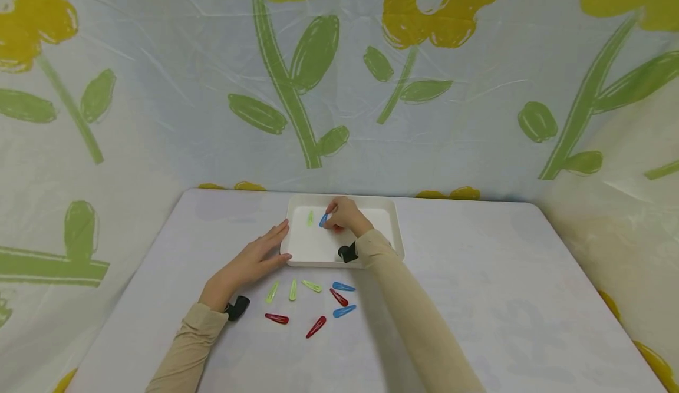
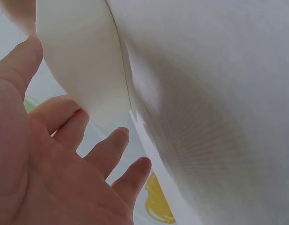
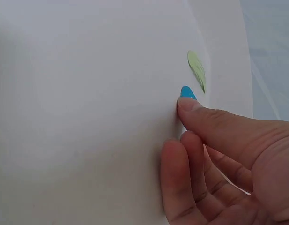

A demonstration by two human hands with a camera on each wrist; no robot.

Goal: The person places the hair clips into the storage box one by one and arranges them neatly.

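My right hand [image 1: 346,215] pinches a blue snap hair clip [image 1: 323,220] between thumb and fingers, low over the floor of a white tray [image 1: 313,248]. In the right wrist view the thumb covers most of this blue clip [image 3: 187,91]; only one end shows. Just beyond it a light green hair clip [image 3: 196,70] lies in the tray near the wall. My left hand [image 1: 254,260] is at the tray's left side, fingers spread and extended. Seen from the left wrist, its thumb and fingertips touch the outer wall of the tray [image 2: 83,51].
In front of the tray lie loose hair clips: three green, one of them a green clip [image 1: 293,290], two blue, including a blue clip [image 1: 345,311], and three red, such as a red clip [image 1: 316,327]. A flower-printed curtain [image 1: 350,145] stands behind the white table [image 1: 477,299].
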